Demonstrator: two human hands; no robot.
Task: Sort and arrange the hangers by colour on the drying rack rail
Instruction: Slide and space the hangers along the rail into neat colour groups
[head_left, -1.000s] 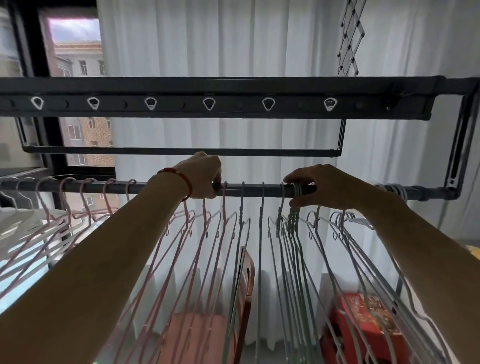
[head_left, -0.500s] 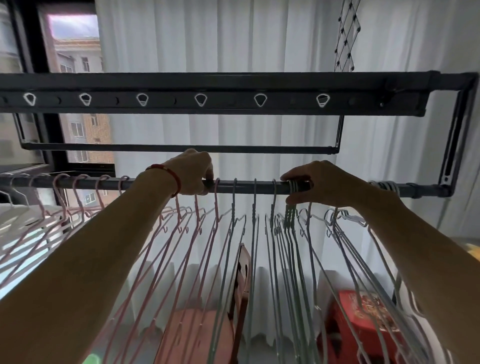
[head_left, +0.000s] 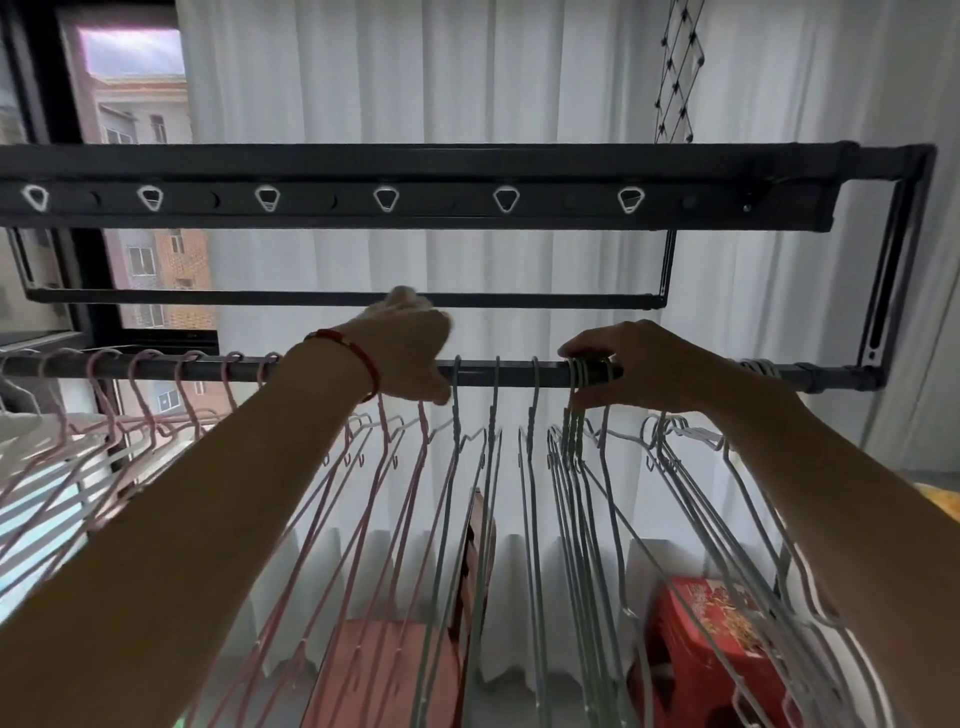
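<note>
**Both hands at the rail, hanger hooks under the fingers**

Left hand (head_left: 402, 353): raised at the dark rail (head_left: 514, 373), red bracelet (head_left: 358, 358) on the wrist. The fingers curl over the rail from above, the thumb showing just below it. Whether they pinch a hook cannot be told; the hand hides that stretch of rail. Pink hangers (head_left: 150, 384) hang spaced out along the rail on the wrist side of these fingers, and more pink ones drop from directly under the hand.

Right hand (head_left: 644, 364): fingers curled, fingertips pinching a tight bunch of pale green hanger hooks (head_left: 579, 371) on the rail. The thumb sits under the rail, against the necks of that bunch.

Between the two hands: three light blue hangers (head_left: 496, 395) hang singly, apart from each other, just beside the left thumb at one end and near the right fingertips at the other.

Behind the right wrist: a cluster of white hangers (head_left: 761, 366), hooks packed together near the rail's end joint.

Background: white curtain (head_left: 467, 78), upper rack beam (head_left: 415, 176) with triangular holes, red box (head_left: 717, 618) low down.
</note>
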